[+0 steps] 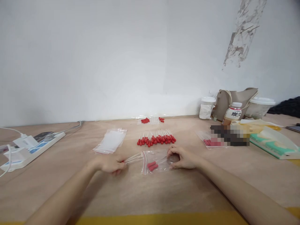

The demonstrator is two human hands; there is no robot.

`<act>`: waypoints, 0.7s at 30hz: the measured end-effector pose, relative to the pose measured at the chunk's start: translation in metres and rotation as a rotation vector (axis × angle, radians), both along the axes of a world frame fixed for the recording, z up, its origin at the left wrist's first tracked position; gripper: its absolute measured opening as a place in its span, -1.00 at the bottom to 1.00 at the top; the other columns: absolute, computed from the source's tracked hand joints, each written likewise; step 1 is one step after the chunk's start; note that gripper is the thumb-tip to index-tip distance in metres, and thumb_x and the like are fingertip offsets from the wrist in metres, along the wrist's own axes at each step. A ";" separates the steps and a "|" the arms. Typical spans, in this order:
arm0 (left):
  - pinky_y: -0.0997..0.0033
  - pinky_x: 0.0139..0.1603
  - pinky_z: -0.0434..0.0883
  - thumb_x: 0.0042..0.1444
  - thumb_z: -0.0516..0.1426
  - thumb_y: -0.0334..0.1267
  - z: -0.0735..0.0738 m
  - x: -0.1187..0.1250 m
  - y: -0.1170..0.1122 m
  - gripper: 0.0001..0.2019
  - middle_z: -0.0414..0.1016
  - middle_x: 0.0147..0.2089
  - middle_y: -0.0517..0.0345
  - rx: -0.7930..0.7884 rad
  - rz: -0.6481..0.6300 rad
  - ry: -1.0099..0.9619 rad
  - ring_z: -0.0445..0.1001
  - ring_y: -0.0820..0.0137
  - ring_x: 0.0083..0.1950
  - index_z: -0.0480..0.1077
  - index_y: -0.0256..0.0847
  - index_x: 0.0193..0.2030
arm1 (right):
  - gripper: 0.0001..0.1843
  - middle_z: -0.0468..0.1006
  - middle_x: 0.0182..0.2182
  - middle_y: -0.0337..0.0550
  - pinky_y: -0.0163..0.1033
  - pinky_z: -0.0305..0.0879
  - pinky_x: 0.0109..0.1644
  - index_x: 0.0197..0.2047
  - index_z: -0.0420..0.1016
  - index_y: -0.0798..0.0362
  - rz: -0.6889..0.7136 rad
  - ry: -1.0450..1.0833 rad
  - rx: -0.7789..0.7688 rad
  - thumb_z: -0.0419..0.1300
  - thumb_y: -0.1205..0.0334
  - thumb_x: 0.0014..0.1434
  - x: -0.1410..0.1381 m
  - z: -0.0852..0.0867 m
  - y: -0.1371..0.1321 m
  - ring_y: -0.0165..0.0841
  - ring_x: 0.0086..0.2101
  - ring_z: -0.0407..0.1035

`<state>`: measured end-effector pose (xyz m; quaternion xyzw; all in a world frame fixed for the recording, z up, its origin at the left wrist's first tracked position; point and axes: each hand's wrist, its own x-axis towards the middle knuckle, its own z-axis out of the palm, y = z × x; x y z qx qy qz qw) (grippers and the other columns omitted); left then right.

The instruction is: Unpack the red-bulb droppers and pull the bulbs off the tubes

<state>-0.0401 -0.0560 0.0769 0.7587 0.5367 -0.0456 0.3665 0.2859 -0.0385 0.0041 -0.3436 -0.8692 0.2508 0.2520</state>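
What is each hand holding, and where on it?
The left hand grips droppers by their bulb ends; right hand pinches the clear zip bag at its right edge.

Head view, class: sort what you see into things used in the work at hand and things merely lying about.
In use: left hand holding clear droppers; right hand pinching the zip bag; row of red-bulbed droppers; spare bags.
Lying about: power strip; drink bottle; lidded cups; tissue pack.
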 end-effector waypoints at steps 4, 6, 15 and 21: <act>0.42 -0.52 0.34 -0.15 0.10 -0.07 -0.001 -0.029 0.021 -0.75 0.27 -0.62 0.27 -0.136 0.330 -0.293 0.31 0.44 -0.57 0.18 -0.21 -0.51 | -0.61 0.32 -0.25 -0.17 -0.26 0.20 -0.18 -0.30 0.39 0.06 0.001 -0.001 0.000 0.31 0.03 -0.18 0.000 -0.001 0.001 -0.36 -0.24 0.24; 0.41 -0.46 0.39 -0.17 0.12 -0.11 -0.004 -0.026 0.036 -0.75 0.17 -0.65 0.33 0.008 0.474 -0.357 0.28 0.48 -0.57 0.16 -0.22 -0.54 | -0.60 0.32 -0.26 -0.17 -0.26 0.19 -0.17 -0.30 0.39 0.06 0.001 0.002 0.003 0.31 0.03 -0.19 0.000 -0.002 0.001 -0.35 -0.23 0.23; 0.49 -0.62 0.29 -0.11 0.08 -0.17 -0.018 0.040 0.106 -0.79 0.15 -0.73 0.28 0.178 0.569 -0.131 0.37 0.40 -0.66 0.23 -0.26 -0.59 | -0.59 0.30 -0.26 -0.17 -0.26 0.19 -0.15 -0.29 0.39 0.06 0.008 0.006 -0.012 0.31 0.02 -0.18 0.001 -0.003 0.001 -0.35 -0.23 0.24; 0.54 -0.68 0.21 -0.10 0.09 -0.17 -0.028 0.048 0.120 -0.79 0.27 -0.73 0.19 0.260 0.546 0.009 0.31 0.44 -0.68 0.31 -0.29 -0.56 | -0.60 0.31 -0.26 -0.17 -0.27 0.21 -0.17 -0.28 0.39 0.05 0.003 0.012 -0.008 0.31 0.04 -0.18 0.001 -0.004 0.002 -0.36 -0.25 0.25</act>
